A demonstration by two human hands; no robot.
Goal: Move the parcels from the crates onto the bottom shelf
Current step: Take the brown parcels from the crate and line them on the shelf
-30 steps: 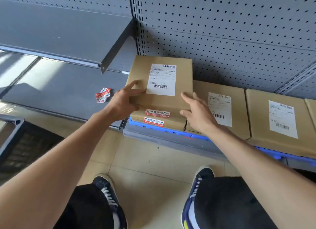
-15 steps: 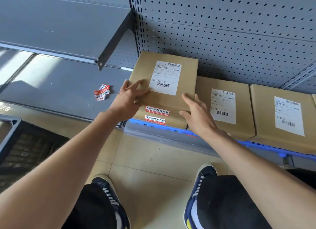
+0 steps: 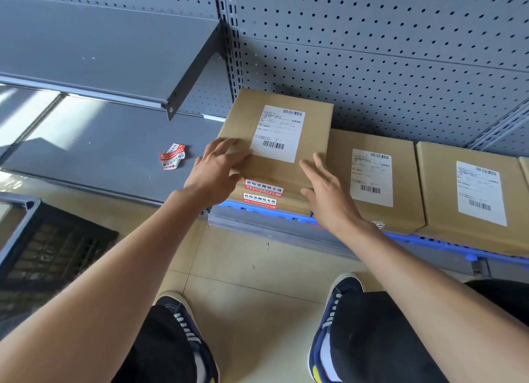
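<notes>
A brown cardboard parcel (image 3: 243,122) with a white label lies on top of another parcel (image 3: 292,204) at the left end of the bottom shelf (image 3: 286,231), on a blue liner. My left hand (image 3: 216,172) rests flat on its near left corner with the fingers straight. My right hand (image 3: 325,189) lies against its near right edge, fingers straight. Two more labelled parcels, one (image 3: 375,182) beside the stack and another (image 3: 472,193) further right, lie flat on the same shelf.
A dark plastic crate (image 3: 43,251) stands on the tiled floor at the lower left. A crumpled red and white sticker (image 3: 172,156) lies on the grey shelf section to the left. A higher grey shelf (image 3: 100,56) juts out above it. My shoes show below.
The top parcel has slid back toward the pegboard wall, squaring up over the one beneath. Both hands followed it and now lie flatter on its near edge.
</notes>
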